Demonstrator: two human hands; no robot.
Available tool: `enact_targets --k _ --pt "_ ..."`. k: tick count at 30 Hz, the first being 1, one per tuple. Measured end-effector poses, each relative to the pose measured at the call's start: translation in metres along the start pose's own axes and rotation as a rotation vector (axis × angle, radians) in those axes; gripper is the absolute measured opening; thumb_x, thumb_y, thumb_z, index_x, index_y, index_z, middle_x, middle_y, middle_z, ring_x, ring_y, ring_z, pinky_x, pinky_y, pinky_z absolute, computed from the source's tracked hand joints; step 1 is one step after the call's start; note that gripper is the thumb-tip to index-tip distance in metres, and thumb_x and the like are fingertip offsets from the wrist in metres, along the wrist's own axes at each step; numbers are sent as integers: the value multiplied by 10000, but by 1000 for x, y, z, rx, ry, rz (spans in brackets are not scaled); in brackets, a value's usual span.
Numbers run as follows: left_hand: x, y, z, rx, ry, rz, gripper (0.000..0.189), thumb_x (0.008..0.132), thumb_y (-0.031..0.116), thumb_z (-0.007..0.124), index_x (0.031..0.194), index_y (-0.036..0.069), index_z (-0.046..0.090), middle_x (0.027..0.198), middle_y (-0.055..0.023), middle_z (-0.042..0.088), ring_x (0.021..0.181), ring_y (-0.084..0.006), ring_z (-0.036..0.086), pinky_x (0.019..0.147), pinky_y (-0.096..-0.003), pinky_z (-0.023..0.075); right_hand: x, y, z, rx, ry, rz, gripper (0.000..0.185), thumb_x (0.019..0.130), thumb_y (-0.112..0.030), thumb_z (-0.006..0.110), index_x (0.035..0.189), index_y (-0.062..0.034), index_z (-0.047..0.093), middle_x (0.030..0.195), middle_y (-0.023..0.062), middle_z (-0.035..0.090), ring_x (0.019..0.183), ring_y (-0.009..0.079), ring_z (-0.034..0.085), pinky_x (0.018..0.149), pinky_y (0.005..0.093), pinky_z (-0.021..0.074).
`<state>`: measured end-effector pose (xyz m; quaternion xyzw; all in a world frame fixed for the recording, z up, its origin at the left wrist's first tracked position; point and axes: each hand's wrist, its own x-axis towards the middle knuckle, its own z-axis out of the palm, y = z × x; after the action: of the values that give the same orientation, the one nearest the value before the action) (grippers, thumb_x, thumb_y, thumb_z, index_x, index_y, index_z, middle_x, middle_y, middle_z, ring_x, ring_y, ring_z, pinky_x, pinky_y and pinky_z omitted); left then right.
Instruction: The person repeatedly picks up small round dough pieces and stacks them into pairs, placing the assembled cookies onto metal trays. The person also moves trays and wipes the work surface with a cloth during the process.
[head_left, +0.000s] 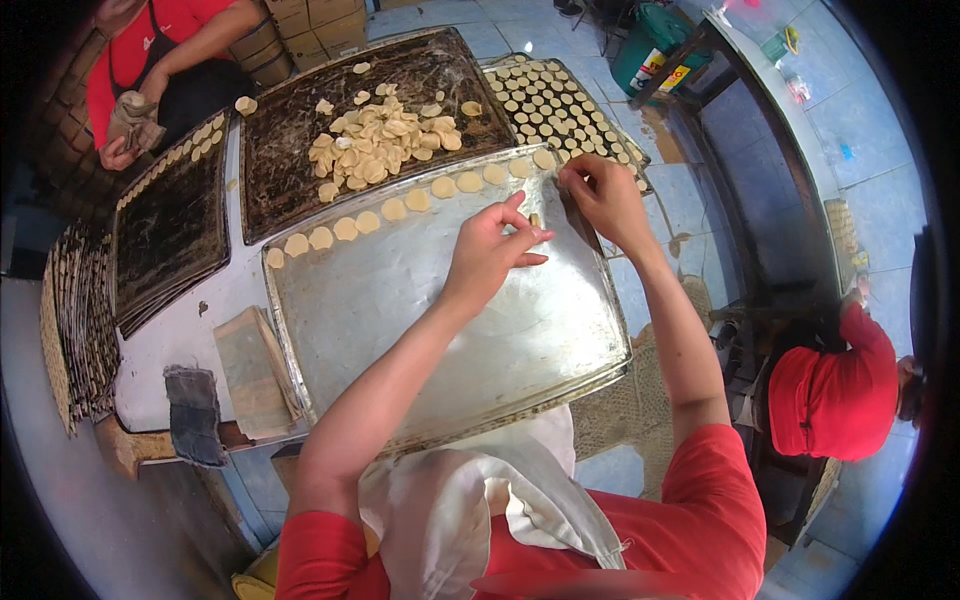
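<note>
Before me lies a shiny metal baking tray (390, 315) with a row of thin, round dough discs (418, 200) along its far edge. Over the tray's right half is my left hand (491, 251), its fingers partly spread. A small tan piece of dough (535, 220), seen edge-on, appears held between its fingers. My right hand (606, 196) is at the far right corner, thumb and fingertips brought together beside the last disc of the row. Whether those fingertips hold a disc is hidden. A heap of loose dough discs (379, 142) lies on a dark baking tray (277, 165) beyond.
At far right, another tray (517, 97) is covered with dough discs. Stacked dark trays (172, 225) and folded cloths (255, 371) (193, 412) lie left. One person (202, 60) stands across the table holding a cloth (135, 124); another person (832, 390) works at right.
</note>
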<state>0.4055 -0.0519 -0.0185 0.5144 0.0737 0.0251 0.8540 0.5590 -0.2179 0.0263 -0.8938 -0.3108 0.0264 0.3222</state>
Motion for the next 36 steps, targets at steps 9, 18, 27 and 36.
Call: enact_targets --k 9,18,27,36 --pt "8 0 4 -48 -54 1 130 1054 94 726 1036 -23 673 1799 -334 197 1227 -359 769 942 -410 694 7 3 21 46 -61 -72 216 1008 -186 729 1047 17 791 882 180 789 761 287 747 724 412 556" --pt "-9 7 1 -26 43 35 89 1082 59 686 1088 -18 642 1457 -259 633 1242 -278 753 935 -391 695 -25 -19 -13 330 -279 -13 246 1059 -247 775 1059 -2 748 895 53 755 838 116 680 758 318 530" --pt "-66 31 -26 -25 107 73 127 1087 107 710 1084 -8 655 1255 -168 741 1211 -288 756 955 -426 681 -55 -78 17 470 -378 -139 183 1026 -160 725 1114 0 734 947 78 732 887 130 663 788 315 530" --pt "-168 62 -76 -261 243 84 135 1105 141 663 1151 18 696 1396 -210 717 1329 -351 708 1026 -432 651 -19 -113 71 354 -524 -44 205 1077 -216 690 1064 -27 767 928 53 786 841 162 719 776 348 568"
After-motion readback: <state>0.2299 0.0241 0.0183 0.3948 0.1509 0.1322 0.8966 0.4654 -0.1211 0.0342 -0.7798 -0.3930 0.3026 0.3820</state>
